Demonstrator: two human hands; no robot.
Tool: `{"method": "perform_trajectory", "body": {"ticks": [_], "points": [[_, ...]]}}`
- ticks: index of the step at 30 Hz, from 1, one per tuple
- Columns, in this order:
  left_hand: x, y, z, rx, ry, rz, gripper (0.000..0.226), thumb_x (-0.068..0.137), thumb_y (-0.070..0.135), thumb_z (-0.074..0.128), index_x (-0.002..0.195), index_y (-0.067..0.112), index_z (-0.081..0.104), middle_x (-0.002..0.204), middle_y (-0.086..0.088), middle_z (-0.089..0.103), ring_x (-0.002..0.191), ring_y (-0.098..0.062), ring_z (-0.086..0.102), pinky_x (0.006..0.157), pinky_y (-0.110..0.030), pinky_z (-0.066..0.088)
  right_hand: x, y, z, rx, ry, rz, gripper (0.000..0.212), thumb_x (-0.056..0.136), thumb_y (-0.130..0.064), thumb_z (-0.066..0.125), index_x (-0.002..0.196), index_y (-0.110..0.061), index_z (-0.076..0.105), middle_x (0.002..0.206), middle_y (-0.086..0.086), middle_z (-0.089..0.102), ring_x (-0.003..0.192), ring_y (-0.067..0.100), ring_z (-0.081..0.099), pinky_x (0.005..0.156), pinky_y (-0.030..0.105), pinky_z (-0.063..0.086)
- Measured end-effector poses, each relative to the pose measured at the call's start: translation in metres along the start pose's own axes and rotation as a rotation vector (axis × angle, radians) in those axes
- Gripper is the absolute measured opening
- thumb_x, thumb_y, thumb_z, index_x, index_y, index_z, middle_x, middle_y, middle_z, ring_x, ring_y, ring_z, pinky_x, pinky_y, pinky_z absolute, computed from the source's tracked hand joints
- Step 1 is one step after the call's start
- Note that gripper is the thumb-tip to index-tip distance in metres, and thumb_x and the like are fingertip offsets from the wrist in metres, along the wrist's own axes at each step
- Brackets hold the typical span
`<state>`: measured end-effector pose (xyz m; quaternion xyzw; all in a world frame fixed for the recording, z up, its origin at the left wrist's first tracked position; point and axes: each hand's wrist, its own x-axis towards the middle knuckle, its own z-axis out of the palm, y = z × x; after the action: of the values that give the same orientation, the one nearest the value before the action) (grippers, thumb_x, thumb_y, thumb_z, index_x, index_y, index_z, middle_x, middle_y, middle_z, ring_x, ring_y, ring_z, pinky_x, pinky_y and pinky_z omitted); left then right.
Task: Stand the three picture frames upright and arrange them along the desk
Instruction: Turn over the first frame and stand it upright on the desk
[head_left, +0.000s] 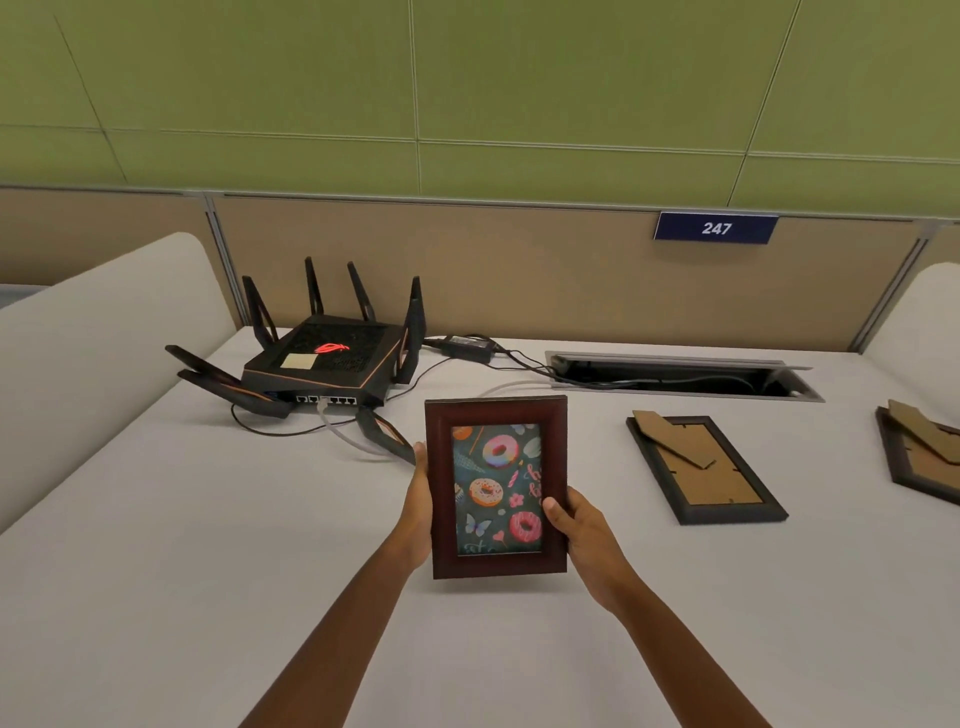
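Dark red-brown wooden frame with doughnut print (496, 486), long axis upright, facing me: I'm clamping it between left hand (420, 501) and right hand (582, 535), above white surface (156, 545). Rear stand hidden. Two dark frames (706, 470) (922, 457) lying face-down right, nearer right hand; far one cut off.

Router (322, 364) left, held frame (496, 486) before it, two frames (706, 470) (922, 457) seemingly face-down right
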<state>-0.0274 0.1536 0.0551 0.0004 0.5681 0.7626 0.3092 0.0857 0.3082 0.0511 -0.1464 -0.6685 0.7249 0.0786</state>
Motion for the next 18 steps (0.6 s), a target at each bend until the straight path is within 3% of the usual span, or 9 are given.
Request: {"method": "perform_trajectory", "body": {"ticks": [4, 6, 9, 13, 18], "points": [[0.003, -0.002, 0.006, -0.006, 0.008, 0.017, 0.064, 0.09, 0.06, 0.009, 0.096, 0.025, 0.062, 0.099, -0.003, 0.066, 0.089, -0.02, 0.065, 0.079, -0.037, 0.052, 0.008, 0.005, -0.006, -0.053, -0.001, 0.004, 0.027, 0.093, -0.024, 0.043, 0.12, -0.02, 0.047, 0.119, 0.002, 0.059, 0.114, 0.022, 0.056, 0.101, 0.041, 0.046], [0.005, -0.002, 0.007, -0.018, 0.012, 0.02, 0.064, 0.09, 0.06, 0.009, 0.1, 0.024, 0.061, 0.102, -0.005, 0.066, 0.092, -0.023, 0.064, 0.083, -0.039, 0.051, 0.012, 0.006, -0.008, -0.071, -0.014, 0.01, 0.024, 0.094, -0.023, 0.042, 0.117, -0.024, 0.047, 0.113, -0.005, 0.06, 0.11, 0.018, 0.057, 0.096, 0.032, 0.05], [0.01, -0.005, 0.006, -0.024, -0.01, 0.027, 0.066, 0.09, 0.06, 0.008, 0.092, 0.026, 0.065, 0.086, 0.003, 0.075, 0.077, -0.014, 0.072, 0.065, -0.031, 0.057, 0.017, 0.005, -0.01, -0.09, -0.037, 0.022, 0.019, 0.094, -0.023, 0.042, 0.11, -0.03, 0.049, 0.107, -0.011, 0.061, 0.104, 0.011, 0.059, 0.083, 0.018, 0.054], [0.011, -0.006, 0.008, -0.018, -0.011, 0.038, 0.065, 0.089, 0.061, 0.009, 0.089, 0.028, 0.065, 0.076, 0.006, 0.076, 0.067, -0.011, 0.073, 0.055, -0.027, 0.058, 0.019, 0.004, -0.011, -0.106, -0.032, 0.05, 0.037, 0.094, -0.023, 0.042, 0.129, -0.014, 0.043, 0.123, 0.003, 0.057, 0.118, 0.023, 0.054, 0.104, 0.042, 0.045], [0.005, -0.009, 0.012, -0.041, 0.011, 0.033, 0.067, 0.088, 0.063, 0.01, 0.09, 0.026, 0.065, 0.074, 0.005, 0.077, 0.068, -0.012, 0.074, 0.055, -0.028, 0.059, 0.023, 0.009, -0.015, -0.08, -0.045, 0.084, 0.041, 0.094, -0.023, 0.042, 0.133, -0.011, 0.038, 0.128, 0.007, 0.053, 0.121, 0.024, 0.052, 0.105, 0.045, 0.043]]}}
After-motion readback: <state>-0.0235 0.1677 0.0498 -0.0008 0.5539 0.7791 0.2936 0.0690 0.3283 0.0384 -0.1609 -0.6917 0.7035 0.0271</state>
